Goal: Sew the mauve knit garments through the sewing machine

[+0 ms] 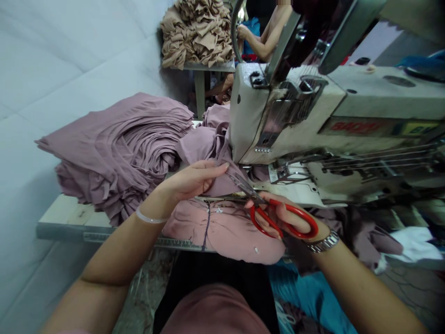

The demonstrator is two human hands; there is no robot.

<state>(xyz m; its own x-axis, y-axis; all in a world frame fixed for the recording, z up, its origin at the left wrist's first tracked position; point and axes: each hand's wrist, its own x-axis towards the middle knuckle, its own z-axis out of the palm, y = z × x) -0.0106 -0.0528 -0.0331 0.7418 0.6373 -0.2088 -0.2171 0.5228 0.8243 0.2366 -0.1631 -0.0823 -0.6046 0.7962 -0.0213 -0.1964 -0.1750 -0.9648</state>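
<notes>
Mauve fabric (222, 188), soft, light, likely slippery, best taken close to the blades: pinched in the left hand (191, 181), right hand (281, 215) gripping red-handled scissors (259, 222) just beside it, hands nearly together, next to the sewing machine's head (292, 111), folded mauve stack (114, 153) alongside.

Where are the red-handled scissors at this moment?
In the head view, the red-handled scissors are in the right hand, above the pink fabric and just in front of the sewing machine.
</notes>
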